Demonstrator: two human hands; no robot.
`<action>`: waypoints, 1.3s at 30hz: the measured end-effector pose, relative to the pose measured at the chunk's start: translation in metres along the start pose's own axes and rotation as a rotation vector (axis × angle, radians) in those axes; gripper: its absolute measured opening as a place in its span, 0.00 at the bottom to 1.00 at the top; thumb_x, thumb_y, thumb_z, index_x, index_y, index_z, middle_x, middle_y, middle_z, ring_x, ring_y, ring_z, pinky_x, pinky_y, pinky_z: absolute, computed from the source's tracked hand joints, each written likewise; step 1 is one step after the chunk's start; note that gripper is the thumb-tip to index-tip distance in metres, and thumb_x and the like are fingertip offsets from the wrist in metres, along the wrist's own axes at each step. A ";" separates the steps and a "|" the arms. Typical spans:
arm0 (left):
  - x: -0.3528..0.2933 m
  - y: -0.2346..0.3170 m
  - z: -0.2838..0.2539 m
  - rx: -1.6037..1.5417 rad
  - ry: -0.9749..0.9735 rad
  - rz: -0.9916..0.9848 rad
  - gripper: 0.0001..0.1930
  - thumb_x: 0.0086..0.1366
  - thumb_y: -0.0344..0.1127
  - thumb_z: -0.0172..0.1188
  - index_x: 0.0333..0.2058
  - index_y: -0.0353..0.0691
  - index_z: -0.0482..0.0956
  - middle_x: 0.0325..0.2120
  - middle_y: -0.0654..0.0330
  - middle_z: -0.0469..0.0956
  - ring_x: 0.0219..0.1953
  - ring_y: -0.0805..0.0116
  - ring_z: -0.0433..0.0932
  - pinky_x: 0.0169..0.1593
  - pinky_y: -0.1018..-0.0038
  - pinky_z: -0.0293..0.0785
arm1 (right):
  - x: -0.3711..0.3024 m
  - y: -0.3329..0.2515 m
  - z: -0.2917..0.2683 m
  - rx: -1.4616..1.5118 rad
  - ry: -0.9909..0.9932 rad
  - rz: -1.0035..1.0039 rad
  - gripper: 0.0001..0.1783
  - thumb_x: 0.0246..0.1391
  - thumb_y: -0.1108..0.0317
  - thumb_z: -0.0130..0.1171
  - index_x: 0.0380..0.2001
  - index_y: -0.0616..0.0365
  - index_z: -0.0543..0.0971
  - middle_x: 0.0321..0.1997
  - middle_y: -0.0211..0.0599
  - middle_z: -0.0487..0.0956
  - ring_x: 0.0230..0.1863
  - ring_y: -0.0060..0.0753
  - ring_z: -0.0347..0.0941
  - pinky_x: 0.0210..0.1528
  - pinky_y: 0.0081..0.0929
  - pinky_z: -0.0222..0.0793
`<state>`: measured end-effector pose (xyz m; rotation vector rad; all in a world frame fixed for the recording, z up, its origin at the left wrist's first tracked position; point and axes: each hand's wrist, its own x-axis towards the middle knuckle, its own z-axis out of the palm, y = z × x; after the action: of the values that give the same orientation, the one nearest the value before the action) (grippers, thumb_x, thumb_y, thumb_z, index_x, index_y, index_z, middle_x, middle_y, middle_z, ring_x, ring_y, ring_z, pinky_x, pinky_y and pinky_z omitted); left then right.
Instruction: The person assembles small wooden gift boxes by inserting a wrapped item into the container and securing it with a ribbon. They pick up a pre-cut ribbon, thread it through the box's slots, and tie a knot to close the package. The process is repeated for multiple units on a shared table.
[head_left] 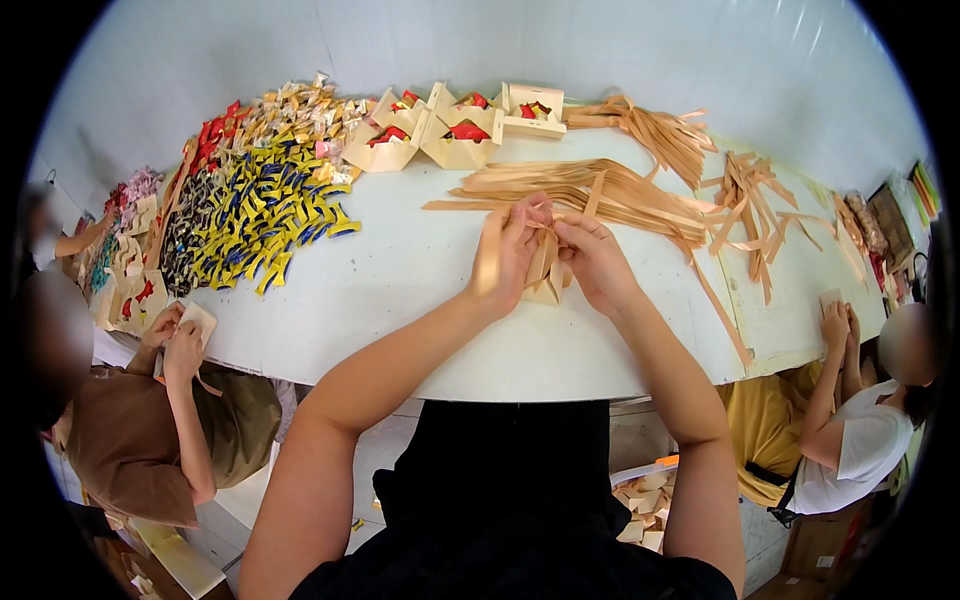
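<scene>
A small cream paper box (545,292) stands on the white table in front of me, partly covered by my hands. A peach satin ribbon (487,255) is looped at its top, and one end passes beside my left wrist. My left hand (512,246) pinches the ribbon above the box with bent fingers. On the other side, my right hand (597,262) has thumb and fingertips closed on the ribbon too. The exact crossing of the ribbon between my fingertips is too small to make out.
Just beyond my hands lies a bundle of peach ribbons (590,185), with more ribbons (745,205) to the right. Open boxes (455,150) with red packets stand at the back. Wrapped sweets (270,205) are heaped left. Co-workers' hands (180,345) hold boxes at both sides.
</scene>
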<state>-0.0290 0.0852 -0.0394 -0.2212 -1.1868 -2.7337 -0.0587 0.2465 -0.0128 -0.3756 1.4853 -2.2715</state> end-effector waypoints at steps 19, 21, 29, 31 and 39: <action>0.030 0.015 -0.041 -0.133 0.347 -0.244 0.16 0.85 0.42 0.43 0.37 0.39 0.70 0.36 0.55 0.74 0.44 0.58 0.79 0.59 0.54 0.81 | 0.028 0.014 -0.031 0.063 0.127 -0.109 0.21 0.78 0.51 0.53 0.29 0.50 0.70 0.20 0.21 0.62 0.25 0.23 0.58 0.36 0.26 0.60; 0.031 0.020 -0.048 -0.054 0.290 -0.262 0.16 0.84 0.41 0.44 0.37 0.39 0.71 0.36 0.54 0.75 0.44 0.58 0.80 0.59 0.54 0.81 | 0.021 0.008 -0.025 -0.152 0.042 -0.112 0.25 0.77 0.49 0.54 0.25 0.51 0.70 0.18 0.22 0.63 0.23 0.23 0.58 0.34 0.25 0.59; 0.038 0.012 -0.076 1.581 0.662 0.724 0.46 0.67 0.38 0.70 0.72 0.25 0.49 0.65 0.37 0.66 0.71 0.42 0.65 0.78 0.48 0.52 | 0.015 0.004 -0.017 -0.767 0.058 -0.115 0.22 0.71 0.53 0.65 0.28 0.58 0.80 0.26 0.30 0.80 0.32 0.23 0.72 0.41 0.21 0.67; 0.020 0.028 -0.022 1.541 0.410 0.976 0.41 0.69 0.41 0.68 0.72 0.29 0.58 0.71 0.38 0.62 0.76 0.42 0.57 0.80 0.40 0.34 | 0.010 0.012 -0.023 -0.819 0.123 -0.369 0.20 0.66 0.53 0.70 0.32 0.61 0.82 0.32 0.31 0.80 0.38 0.25 0.72 0.44 0.25 0.70; 0.003 0.033 -0.018 1.411 -0.062 0.125 0.30 0.76 0.53 0.57 0.64 0.32 0.73 0.62 0.43 0.76 0.68 0.42 0.71 0.68 0.49 0.69 | 0.007 0.017 -0.009 -0.832 0.086 -0.202 0.19 0.66 0.55 0.70 0.45 0.62 0.81 0.37 0.32 0.81 0.42 0.25 0.74 0.45 0.29 0.74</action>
<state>-0.0264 0.0497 -0.0274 -0.1586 -2.5589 -1.2357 -0.0656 0.2440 -0.0320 -0.6824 2.4899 -1.6981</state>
